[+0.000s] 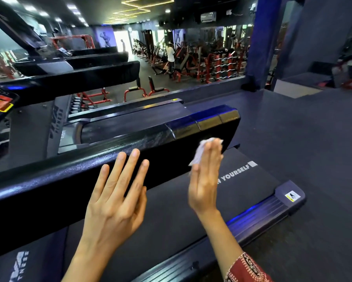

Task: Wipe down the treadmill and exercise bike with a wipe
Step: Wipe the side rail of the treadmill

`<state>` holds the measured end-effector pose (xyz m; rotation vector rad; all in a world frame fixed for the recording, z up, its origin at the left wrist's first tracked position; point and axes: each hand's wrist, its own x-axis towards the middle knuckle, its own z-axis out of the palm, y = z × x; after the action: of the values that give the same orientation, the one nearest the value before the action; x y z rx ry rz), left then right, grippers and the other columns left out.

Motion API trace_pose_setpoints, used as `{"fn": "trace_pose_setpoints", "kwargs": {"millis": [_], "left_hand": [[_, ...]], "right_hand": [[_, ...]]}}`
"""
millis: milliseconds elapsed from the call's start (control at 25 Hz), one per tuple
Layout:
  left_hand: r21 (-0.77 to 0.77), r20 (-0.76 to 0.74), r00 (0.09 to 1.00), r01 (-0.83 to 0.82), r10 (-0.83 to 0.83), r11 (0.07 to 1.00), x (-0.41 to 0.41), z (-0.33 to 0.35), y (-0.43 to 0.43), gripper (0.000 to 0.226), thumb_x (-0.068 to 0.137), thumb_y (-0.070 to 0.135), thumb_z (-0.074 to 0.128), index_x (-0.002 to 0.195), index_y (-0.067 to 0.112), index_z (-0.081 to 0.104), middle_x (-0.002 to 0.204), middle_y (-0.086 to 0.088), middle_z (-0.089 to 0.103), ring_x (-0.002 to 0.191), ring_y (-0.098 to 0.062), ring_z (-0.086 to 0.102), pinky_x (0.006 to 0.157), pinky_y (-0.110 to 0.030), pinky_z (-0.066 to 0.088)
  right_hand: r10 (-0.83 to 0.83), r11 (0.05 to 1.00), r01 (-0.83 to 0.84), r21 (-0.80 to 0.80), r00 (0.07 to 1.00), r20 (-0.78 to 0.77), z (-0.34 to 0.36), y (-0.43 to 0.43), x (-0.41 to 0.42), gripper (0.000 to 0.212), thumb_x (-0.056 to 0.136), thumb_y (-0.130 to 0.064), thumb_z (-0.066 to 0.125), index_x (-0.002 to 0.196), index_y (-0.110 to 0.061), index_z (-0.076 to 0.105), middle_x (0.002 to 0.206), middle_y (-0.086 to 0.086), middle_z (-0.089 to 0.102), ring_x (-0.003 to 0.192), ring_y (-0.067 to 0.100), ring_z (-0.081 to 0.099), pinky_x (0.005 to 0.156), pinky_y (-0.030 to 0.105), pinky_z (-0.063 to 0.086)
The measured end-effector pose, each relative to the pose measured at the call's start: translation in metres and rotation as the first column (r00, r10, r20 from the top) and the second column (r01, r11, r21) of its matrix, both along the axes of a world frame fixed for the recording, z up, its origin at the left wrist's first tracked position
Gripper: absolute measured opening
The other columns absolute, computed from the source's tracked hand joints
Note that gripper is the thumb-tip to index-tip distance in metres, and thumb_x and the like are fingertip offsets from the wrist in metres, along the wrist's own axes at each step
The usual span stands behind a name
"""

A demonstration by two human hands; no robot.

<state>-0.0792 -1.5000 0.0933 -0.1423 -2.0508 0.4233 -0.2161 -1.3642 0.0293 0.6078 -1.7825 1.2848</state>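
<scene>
My left forearm comes up from the bottom edge, bare, nearest to me. Far left: console [0, 104] of the treadmill [55, 127], with red, yellow-framed and green buttons, cut by the frame edge. Black handrail [49, 180] runs from lower left up toward centre right, glossy, textured top.

Left hand [114, 202]: flat against the inner face of the handrail, fingers straight and slightly fanned, fingertips reaching its top edge, thumb lying along the index side. Holds nothing.

Just right of it, near the handrail's far end, is the white wipe [199, 151], crumpled, against the rail's side face. Right hand [205, 180] covers most of it, fingers straight and pressed together, edge-on to me, a bit motion-blurred. The wipe sticks out on the left and above the fingertips. Thumb hidden, so I cannot tell whether it pinches the wipe. Red patterned sleeve [246, 269] at the wrist, bottom right.

Below and right of the hands: dark belt [252, 192] with white lettering, "YOURSELF" readable. Side rail [272, 206] beyond it, ribbed, blue light reflected, warning sticker at its end. Grey floor mat [293, 129] further right.

Background: row of other treadmills [102, 72] upper left, red weight machines [211, 64], a person [170, 55] standing among them.
</scene>
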Motion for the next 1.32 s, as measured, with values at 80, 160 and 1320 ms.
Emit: {"fn": "trace_pose_setpoints", "kwargs": {"millis": [80, 160, 1320], "left_hand": [[0.012, -0.003, 1.0, -0.008, 0.008, 1.0, 0.002, -0.001, 0.0, 0.053, 0.084, 0.012, 0.059, 0.136, 0.004, 0.047, 0.145, -0.016, 0.04, 0.137, -0.031, 0.033, 0.115, -0.043, 0.021], [0.019, -0.012, 1.0, -0.012, 0.012, 1.0, 0.004, 0.0, -0.002, 0.054, 0.084, 0.012, 0.059, 0.136, 0.004, 0.048, 0.144, -0.018, 0.041, 0.137, -0.032, 0.033, 0.115, -0.043, 0.02], [0.023, -0.175, 0.973, -0.147, 0.149, 0.989, 0.035, -0.013, -0.047, 0.062, 0.09, 0.034, 0.064, 0.141, 0.008, 0.041, 0.144, -0.014, 0.04, 0.142, -0.025, 0.028, 0.115, -0.041, 0.019]], "right_hand": [[0.074, 0.984, -0.049, -0.171, 0.987, 0.144, 0.03, -0.012, 0.008, 0.052, 0.106, -0.033, 0.016, 0.152, -0.013, 0.001, 0.16, -0.007, -0.005, 0.148, 0.022, -0.004, 0.12, 0.038, -0.001], [0.123, 0.992, -0.124, -0.019, 0.992, -0.007, 0.041, -0.032, 0.031, 0.051, 0.106, -0.027, 0.018, 0.153, -0.015, 0.001, 0.16, -0.007, -0.005, 0.148, 0.025, -0.001, 0.12, 0.04, 0.001], [0.02, 0.992, -0.018, -0.127, 1.0, 0.01, 0.057, -0.057, 0.046, 0.048, 0.105, -0.02, 0.021, 0.147, 0.002, 0.018, 0.157, 0.003, 0.006, 0.148, 0.022, -0.001, 0.119, 0.043, 0.003]]}}
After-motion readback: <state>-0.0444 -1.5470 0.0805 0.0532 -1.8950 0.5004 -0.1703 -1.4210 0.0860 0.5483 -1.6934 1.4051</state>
